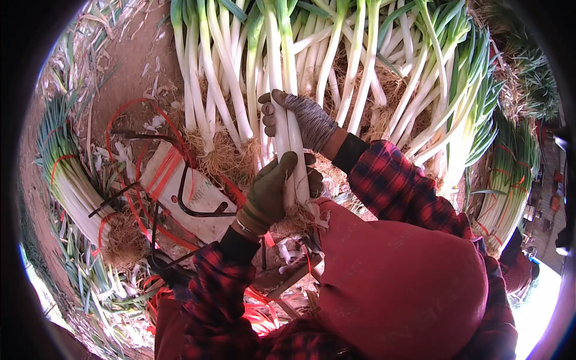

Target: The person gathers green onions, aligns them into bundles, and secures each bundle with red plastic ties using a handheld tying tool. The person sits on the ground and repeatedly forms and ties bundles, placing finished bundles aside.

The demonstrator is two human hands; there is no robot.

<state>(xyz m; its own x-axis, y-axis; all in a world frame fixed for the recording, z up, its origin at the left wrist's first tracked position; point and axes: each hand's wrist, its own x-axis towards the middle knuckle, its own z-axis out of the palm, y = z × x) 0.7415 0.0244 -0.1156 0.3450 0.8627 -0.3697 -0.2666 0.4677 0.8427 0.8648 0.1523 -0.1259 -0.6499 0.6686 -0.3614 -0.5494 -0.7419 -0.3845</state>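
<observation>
Two thick white stalks of large green onions stand between my hands, leaves running up past the top rim. My left hand, in a dark green glove, grips them low, just above their roots. Higher up, my right hand wraps around the same stalks; its glove is grey knit. Behind them lies a wide row of loose green onions, white ends and tangled roots towards me. My red-clothed knee rises close by the held roots.
Left of my hands, bent black metal rods cross a pale board bearing writing. Red strapping loops around it. Tied green onion bundles lie at far left and far right. Trimmed leaves litter the soil.
</observation>
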